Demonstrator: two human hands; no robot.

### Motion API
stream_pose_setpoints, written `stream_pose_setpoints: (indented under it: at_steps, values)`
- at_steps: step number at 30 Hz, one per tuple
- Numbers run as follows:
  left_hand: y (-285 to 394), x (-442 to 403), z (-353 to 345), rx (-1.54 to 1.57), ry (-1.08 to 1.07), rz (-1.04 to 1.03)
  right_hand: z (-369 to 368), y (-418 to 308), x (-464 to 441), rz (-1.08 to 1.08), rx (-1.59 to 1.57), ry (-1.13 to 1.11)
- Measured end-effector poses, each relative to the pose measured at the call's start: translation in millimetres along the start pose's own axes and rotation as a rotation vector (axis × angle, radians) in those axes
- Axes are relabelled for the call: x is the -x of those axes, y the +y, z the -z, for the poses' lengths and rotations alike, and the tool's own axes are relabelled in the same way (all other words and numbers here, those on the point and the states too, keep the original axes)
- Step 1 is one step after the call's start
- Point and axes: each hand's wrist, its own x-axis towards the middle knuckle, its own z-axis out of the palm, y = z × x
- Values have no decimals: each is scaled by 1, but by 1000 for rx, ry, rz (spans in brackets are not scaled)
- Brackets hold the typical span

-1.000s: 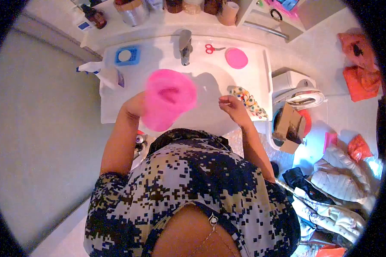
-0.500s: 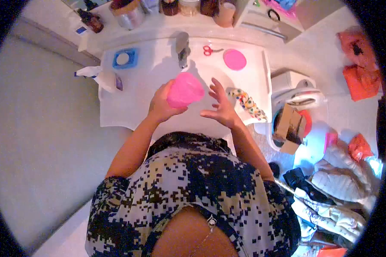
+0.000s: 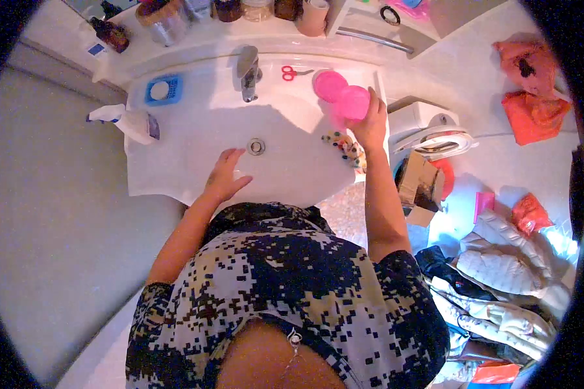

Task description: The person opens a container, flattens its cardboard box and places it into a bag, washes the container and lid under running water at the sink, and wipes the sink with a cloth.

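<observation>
My right hand (image 3: 371, 126) is closed around a pink cup-like container (image 3: 352, 104) at the right side of the white sink (image 3: 194, 142). A round pink disc, like a lid (image 3: 328, 85), lies just beyond the container, which overlaps its edge in view. Below that hand is a colourful patterned fabric band (image 3: 347, 150), partly hidden by the hand and container. Over the front of the basin, my left hand (image 3: 224, 178) is open and holds nothing, its fingers near the drain (image 3: 256, 146).
Red-handled scissors (image 3: 295, 73) lie right of the faucet (image 3: 248, 72). A blue soap dish (image 3: 165, 89) and a white spray bottle (image 3: 131, 123) are at the left. Jars line the back shelf. Rightward are a cardboard box (image 3: 419, 181) and piled clothes (image 3: 503, 269).
The pink container has gone from my left hand to my right hand and moved right, beside the pink disc. My left hand has opened and drawn back toward my body.
</observation>
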Motion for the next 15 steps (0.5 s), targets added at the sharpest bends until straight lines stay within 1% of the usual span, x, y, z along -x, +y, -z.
stream_pose_setpoints:
  at_steps: [1,3,6,9,10,12,13,15]
  values:
    - [-7,9,-2,-8,-20,39,-4,15,-4,-5,23,-11]
    - [-20,29,-4,-42,18,77,-17,40,-8,-21,67,-38]
    - [-30,45,-3,-95,89,162,-33,60,-17,3,-35,44]
    - [-49,58,-5,-170,164,224,-32,62,-20,-11,145,65]
    - [-57,60,-9,-199,192,236,-22,48,-21,62,230,53]
    - [-75,65,-20,-279,299,174,-7,5,-17,203,398,31]
    - [-74,65,-19,-321,349,142,-19,-6,-15,268,365,-54]
    - [-61,61,-20,-399,339,182,-49,-20,-11,391,300,-226]
